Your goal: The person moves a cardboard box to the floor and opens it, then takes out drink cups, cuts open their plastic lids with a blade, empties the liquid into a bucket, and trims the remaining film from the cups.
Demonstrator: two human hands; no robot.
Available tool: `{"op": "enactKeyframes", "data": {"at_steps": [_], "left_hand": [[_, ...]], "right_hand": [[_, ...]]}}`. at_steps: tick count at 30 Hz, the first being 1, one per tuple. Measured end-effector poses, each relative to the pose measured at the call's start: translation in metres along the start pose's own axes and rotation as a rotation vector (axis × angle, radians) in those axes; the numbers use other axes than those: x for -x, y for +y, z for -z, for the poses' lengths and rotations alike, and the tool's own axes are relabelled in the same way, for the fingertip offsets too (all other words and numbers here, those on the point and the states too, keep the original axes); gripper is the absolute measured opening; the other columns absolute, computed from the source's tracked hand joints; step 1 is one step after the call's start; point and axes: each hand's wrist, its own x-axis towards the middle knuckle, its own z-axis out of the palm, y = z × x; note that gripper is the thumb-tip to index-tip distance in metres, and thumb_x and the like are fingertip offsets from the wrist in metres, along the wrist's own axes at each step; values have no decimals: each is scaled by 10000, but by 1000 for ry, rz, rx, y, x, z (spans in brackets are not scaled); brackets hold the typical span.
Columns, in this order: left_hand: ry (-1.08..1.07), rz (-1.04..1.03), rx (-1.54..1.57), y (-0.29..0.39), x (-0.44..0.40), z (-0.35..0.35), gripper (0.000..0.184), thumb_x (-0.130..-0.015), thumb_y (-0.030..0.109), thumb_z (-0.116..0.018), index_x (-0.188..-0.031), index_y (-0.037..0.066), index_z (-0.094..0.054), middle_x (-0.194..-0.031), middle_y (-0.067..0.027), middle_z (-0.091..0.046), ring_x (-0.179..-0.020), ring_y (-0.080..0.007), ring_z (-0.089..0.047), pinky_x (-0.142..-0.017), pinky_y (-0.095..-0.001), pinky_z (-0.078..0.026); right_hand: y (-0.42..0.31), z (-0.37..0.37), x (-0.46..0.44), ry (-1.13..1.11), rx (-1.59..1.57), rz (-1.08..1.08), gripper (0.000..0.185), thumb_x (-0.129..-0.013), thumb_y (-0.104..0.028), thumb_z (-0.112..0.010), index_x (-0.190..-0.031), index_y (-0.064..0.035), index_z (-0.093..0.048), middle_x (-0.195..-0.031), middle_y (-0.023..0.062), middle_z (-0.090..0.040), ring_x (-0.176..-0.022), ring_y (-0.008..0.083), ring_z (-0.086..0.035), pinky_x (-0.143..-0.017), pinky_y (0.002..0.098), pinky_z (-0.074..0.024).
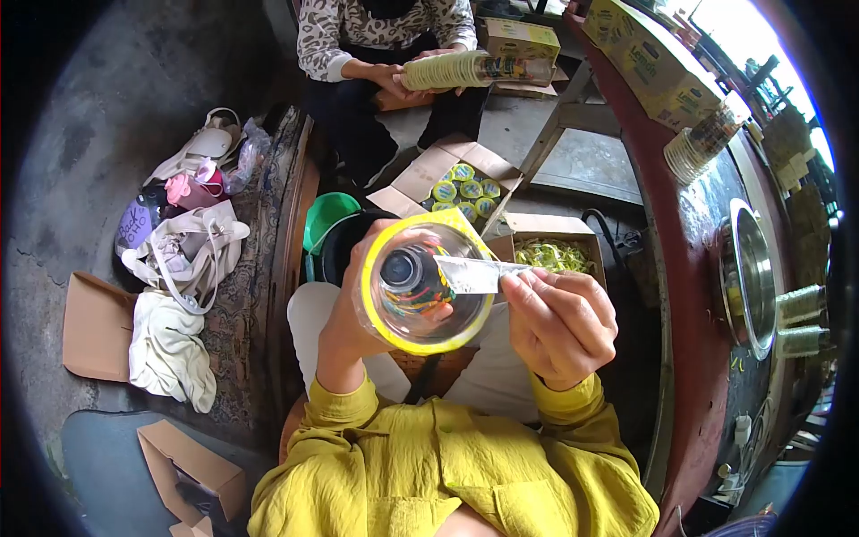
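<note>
The cup (420,345), yellow-rimmed and clear, is above the wearer's lap, its mouth turned up to the camera and its long axis running nearly along the line of sight, the dark base showing slightly left of centre. The left hand (340,327) grasps it around the outside; some fingers show only through the wall. The right hand (565,324) pinches a clear strip (476,277) whose far end overlaps the mouth; whether it touches the inside is unclear. Beyond, one box (407,185) holds yellow-and-green rolls (469,189); another (548,224) holds tangled yellow scraps (553,255). A green tub (324,217) is partly hidden. A co-worker grips a cup stack (452,70). At right, the steel basin's (765,268) contents are hard to make out.
</note>
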Motion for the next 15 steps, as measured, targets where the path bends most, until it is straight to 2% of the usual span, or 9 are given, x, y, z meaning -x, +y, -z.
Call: {"op": "enactKeyframes", "data": {"at_steps": [4,5,8,9,10,13,15], "left_hand": [[13,148,-1,2,2,-4,591,-546,128,-797,-1044,19,-500,-1007,-107,-507,-900,-207,-523,-773,-294,-425],[-30,141,-78,4,1,-2,617,-549,135,-797,-1069,22,-483,-1012,-108,-505,-916,-211,-517,-786,-292,-417],[35,63,-96,-3,5,-4,630,-553,143,-795,-1082,29,-473,-1016,-101,-504,-942,-217,-509,-803,-292,-411],[112,-47,29,-8,3,-9,655,-555,134,-792,-1106,32,-452,-1045,-95,-488,-970,-217,-502,-823,-296,-409],[104,15,64,-11,5,-8,666,-554,127,-792,-1114,34,-445,-1054,-90,-482,-977,-211,-501,-832,-297,-408],[101,230,215,-11,13,-3,731,-546,72,-796,-1159,38,-399,-1090,-70,-449,-1006,-182,-491,-866,-288,-401],[96,187,147,-8,17,2,750,-552,34,-786,-1182,41,-380,-1085,-63,-449,-1011,-172,-487,-879,-281,-396]], "right_hand": [[8,-8,-1,3,-76,-65,291,-520,24,-668,-805,-34,-675,-671,25,-571,-564,141,-563,-481,228,-476],[9,-10,-2,7,-116,-99,289,-527,35,-672,-808,-33,-675,-661,24,-567,-560,140,-561,-478,231,-473],[8,-18,-3,-3,-255,-283,258,-561,69,-680,-802,-21,-671,-611,39,-553,-522,139,-541,-463,220,-436],[5,-17,-3,-27,-304,-377,248,-565,70,-679,-796,-18,-670,-605,45,-552,-514,140,-537,-461,216,-426],[4,-18,-3,-51,-352,-472,238,-569,70,-678,-791,-15,-669,-599,52,-552,-505,142,-532,-459,211,-417],[3,-25,-1,8,-476,-558,223,-594,66,-685,-797,-24,-662,-610,53,-568,-491,117,-517,-439,204,-383],[-2,-29,1,45,-544,-601,227,-603,67,-688,-807,-28,-656,-612,45,-571,-485,93,-505,-429,202,-373]]}}
